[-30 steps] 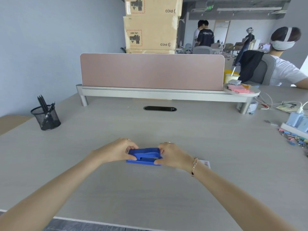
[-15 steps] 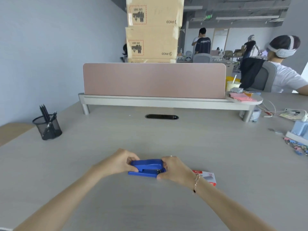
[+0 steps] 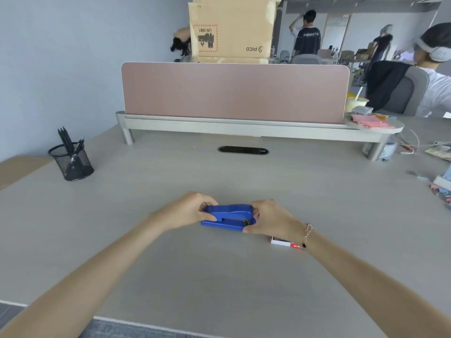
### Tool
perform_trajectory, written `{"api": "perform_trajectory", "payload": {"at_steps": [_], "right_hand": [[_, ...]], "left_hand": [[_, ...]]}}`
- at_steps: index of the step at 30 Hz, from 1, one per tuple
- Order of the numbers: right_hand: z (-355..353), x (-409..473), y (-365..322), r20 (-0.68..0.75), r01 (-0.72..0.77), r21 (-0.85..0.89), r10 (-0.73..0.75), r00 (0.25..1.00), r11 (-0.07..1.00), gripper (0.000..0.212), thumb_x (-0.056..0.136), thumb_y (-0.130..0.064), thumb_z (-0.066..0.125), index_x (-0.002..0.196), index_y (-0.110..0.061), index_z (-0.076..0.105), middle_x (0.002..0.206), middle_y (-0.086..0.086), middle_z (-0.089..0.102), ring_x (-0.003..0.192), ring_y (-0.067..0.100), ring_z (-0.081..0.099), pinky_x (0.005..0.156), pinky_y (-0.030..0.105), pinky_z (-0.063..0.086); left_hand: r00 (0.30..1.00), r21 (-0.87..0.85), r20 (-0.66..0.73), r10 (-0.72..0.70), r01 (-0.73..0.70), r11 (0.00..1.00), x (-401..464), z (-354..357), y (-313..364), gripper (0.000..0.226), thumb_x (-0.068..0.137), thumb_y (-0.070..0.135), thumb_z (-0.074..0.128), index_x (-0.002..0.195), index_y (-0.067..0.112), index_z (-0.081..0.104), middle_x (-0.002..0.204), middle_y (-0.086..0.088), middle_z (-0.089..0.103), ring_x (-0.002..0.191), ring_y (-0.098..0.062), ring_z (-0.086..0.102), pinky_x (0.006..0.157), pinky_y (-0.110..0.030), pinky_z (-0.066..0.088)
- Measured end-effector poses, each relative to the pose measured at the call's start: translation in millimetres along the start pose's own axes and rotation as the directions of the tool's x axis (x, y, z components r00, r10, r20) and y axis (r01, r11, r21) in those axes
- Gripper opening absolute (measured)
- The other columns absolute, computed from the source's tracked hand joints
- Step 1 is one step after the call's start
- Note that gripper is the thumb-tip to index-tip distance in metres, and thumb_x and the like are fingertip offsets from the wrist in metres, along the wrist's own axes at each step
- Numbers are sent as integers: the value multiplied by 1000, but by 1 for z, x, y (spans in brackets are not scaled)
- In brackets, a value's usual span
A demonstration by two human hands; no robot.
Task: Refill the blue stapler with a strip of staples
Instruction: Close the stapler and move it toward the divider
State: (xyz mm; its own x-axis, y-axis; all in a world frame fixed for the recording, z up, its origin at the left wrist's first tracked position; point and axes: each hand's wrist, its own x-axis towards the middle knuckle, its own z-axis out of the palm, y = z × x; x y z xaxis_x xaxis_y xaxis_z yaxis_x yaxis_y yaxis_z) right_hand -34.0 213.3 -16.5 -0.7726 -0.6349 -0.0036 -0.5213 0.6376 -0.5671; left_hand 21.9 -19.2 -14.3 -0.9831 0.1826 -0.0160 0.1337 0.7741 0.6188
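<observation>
Left hand [image 3: 188, 211] at nine o'clock, right hand [image 3: 271, 219] at three, both clamped on blue stapler [image 3: 229, 217] (probably steadying it for opening).

Between the fingers [image 3: 210, 217], smooth blue plastic stapler [image 3: 229, 217], slightly glossy, with a bit of bare metal at the mouth. Beneath, matt pale wood-grain tabletop [image 3: 219, 276]. Behind the right fingers, a glossy printed card box [image 3: 280, 242]. Well left, black wire-mesh metal cup [image 3: 72, 162].

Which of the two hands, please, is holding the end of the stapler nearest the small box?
The right hand: it grips the blue stapler at the end beside the small box; the left hand holds the far end.
</observation>
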Motion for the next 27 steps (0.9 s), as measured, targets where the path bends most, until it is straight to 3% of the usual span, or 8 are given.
{"api": "perform_trajectory", "payload": {"at_steps": [5, 8, 16, 22, 27], "right_hand": [[-31, 25, 13, -57, 6, -28, -8, 998, 1000, 23, 67, -22, 73, 81, -7, 62, 81, 9, 68, 76, 24, 63, 69, 34, 52], [-52, 52, 27, -64, 0, -20, -2, 998, 1000, 26, 66, -23, 73, 85, -8, 63, 89, 8, 70, 85, 23, 65, 79, 39, 55], [-98, 132, 64, -90, -5, -52, 0, 996, 999, 28, 67, -24, 74, 86, -8, 61, 91, 8, 69, 87, 24, 64, 81, 41, 54], [-107, 194, 100, -98, -12, -44, 8, 995, 999, 28, 67, -24, 73, 86, -8, 60, 91, 9, 69, 88, 27, 64, 81, 45, 55], [-99, 233, 128, -88, -51, -16, 50, 995, 999, 28, 68, -22, 73, 90, -9, 60, 90, 10, 69, 87, 27, 63, 79, 42, 53]], "left_hand": [[1000, -1, -15, 27, -27, 1000, 42, -16, 9, 16, 83, 14, 70, 99, 16, 70, 95, -3, 75, 86, -21, 69, 87, -38, 55], [998, -29, -45, 33, -35, 999, 74, -26, 12, 18, 83, 12, 71, 100, 14, 70, 98, -2, 75, 88, -16, 70, 87, -32, 55], [995, -28, -88, 47, -49, 998, 172, -51, -1, 17, 82, 12, 71, 99, 16, 69, 100, 0, 74, 89, -13, 69, 90, -33, 55], [994, -34, -106, 12, -15, 999, 240, -53, -32, 15, 82, 16, 70, 97, 21, 68, 98, 3, 74, 88, -17, 70, 89, -43, 55], [992, -73, -124, -1, -8, 997, 280, -42, -56, 14, 84, 11, 69, 96, 16, 67, 97, -4, 74, 89, -25, 69, 88, -48, 54]]}}
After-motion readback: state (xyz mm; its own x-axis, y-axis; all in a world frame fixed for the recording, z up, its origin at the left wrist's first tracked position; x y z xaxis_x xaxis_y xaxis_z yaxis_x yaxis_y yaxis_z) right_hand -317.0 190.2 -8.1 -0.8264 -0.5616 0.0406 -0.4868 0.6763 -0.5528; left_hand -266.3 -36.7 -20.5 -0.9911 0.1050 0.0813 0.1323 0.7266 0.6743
